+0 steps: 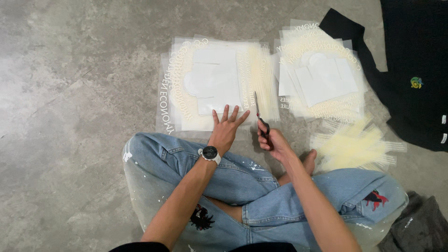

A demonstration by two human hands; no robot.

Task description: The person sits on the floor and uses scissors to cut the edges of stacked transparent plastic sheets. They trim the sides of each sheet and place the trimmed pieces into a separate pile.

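Translucent sheets (212, 84) under left hand (225, 130), scissors (259, 116) at edge

Floor (70, 70) under me is mottled grey, cloudy blotches w/ pale streaks. Stack of film sheets (210, 84) by my left hand (225, 131): clear-milky, cream-yellow band curving round, white lettering, white blocks in the middle. Second stack (322, 79) same look, cream w/ white shapes. Pile of cut strips (354, 147): pale yellow, white-tipped. Scissors (261, 119) in my right hand (275, 142): silver blades, black handles, bit of red at the pivot. My jeans (261, 196) light blue, white paint flecks, black patch on one leg, red-and-black patch on the other. Watch (210, 153) black face, white strap. Garment (410, 70) top right is black w/ small green-yellow emblem, white tags. Dark grey cloth (420, 226) bottom right.
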